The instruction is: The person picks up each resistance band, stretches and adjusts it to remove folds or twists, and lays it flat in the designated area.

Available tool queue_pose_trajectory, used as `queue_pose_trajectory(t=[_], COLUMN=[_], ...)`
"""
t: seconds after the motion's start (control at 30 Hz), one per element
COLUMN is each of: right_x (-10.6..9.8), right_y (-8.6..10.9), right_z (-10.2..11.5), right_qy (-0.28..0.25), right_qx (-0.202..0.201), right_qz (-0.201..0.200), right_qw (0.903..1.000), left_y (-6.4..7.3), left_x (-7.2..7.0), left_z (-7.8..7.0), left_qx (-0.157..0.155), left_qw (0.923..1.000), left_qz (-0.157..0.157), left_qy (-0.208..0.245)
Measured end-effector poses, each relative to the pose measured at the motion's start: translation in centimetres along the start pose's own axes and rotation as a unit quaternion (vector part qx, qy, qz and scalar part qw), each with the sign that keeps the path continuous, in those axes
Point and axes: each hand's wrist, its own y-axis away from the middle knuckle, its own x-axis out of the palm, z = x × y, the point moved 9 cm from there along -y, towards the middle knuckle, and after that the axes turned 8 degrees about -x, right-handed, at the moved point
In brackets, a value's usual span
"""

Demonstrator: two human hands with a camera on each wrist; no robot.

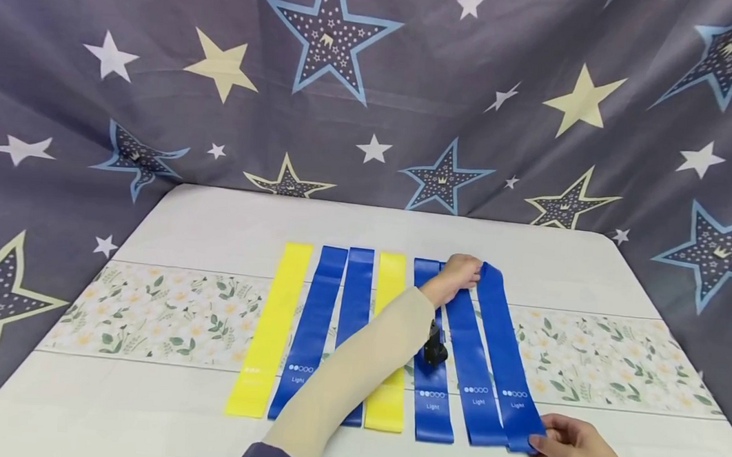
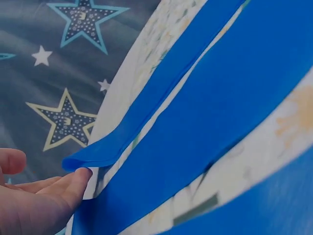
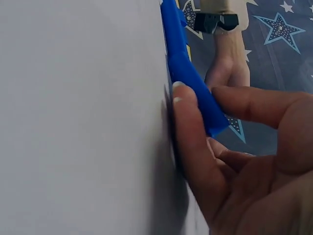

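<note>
A blue resistance band (image 1: 503, 339), printed "Light", lies flat at the right end of a row of bands. At its far end is my left hand (image 1: 457, 275). In the left wrist view its fingertips (image 2: 80, 183) touch the band's folded loop end, while the thumb stands apart from it. My right hand (image 1: 572, 450) pinches the near end of the same band between thumb and finger, slightly raised off the table in the right wrist view. Just left of it runs another blue band (image 1: 474, 358), close alongside.
Further left lie another blue band (image 1: 434, 411), a yellow band (image 1: 384, 409), two more blue bands and a yellow band (image 1: 270, 334). My left forearm crosses over several of them. A floral strip runs across the white table (image 1: 146, 396); a star-patterned curtain (image 1: 378, 119) hangs behind.
</note>
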Motion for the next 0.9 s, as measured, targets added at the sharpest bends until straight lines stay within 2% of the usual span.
queue_pose_trajectory(t=[0.03,0.1,0.13,0.27,0.33,0.37,0.47,0.53,0.67,0.9], right_x=[-0.3,-0.9,-1.2,-2.2,-2.5,-2.6,-3.0,-3.1,-3.1,-2.3], right_y=[0.0,-0.1,-0.1,0.1,0.2,0.2,0.3,0.4,0.2,-0.3], right_z=[0.0,0.0,0.1,0.5,0.8,1.0,1.6,2.0,2.5,4.8], right_qy=[0.018,0.058,0.082,0.158,0.176,0.179,0.183,0.187,0.186,0.176], right_qx=[0.003,0.008,0.014,0.030,0.032,0.023,-0.001,-0.020,-0.033,-0.111], right_qz=[-0.013,-0.040,-0.055,-0.100,-0.101,-0.097,-0.087,-0.078,-0.071,-0.060], right_qw=[0.9997,0.9975,0.9950,0.9819,0.9786,0.9787,0.9792,0.9791,0.9794,0.9762], left_y=[0.3,-1.1,-1.0,4.7,9.7,11.1,11.4,11.5,11.8,11.5], left_x=[-0.2,-0.6,-1.0,-2.0,-2.3,-2.4,-2.7,-3.0,-3.3,-3.0], left_z=[-0.3,0.2,0.1,-2.5,-4.8,-5.4,-5.2,-5.0,-4.7,-4.4], left_qx=[-0.005,0.002,0.009,0.011,-0.009,-0.019,-0.040,-0.055,-0.076,-0.071], left_qw=[1.0000,0.9999,0.9998,0.9994,0.9986,0.9980,0.9961,0.9959,0.9954,0.9950], left_qz=[0.001,0.002,-0.006,-0.002,0.010,0.020,0.030,0.025,0.013,0.015], left_qy=[0.004,0.017,0.019,0.033,0.052,0.058,0.074,0.068,0.057,0.069])
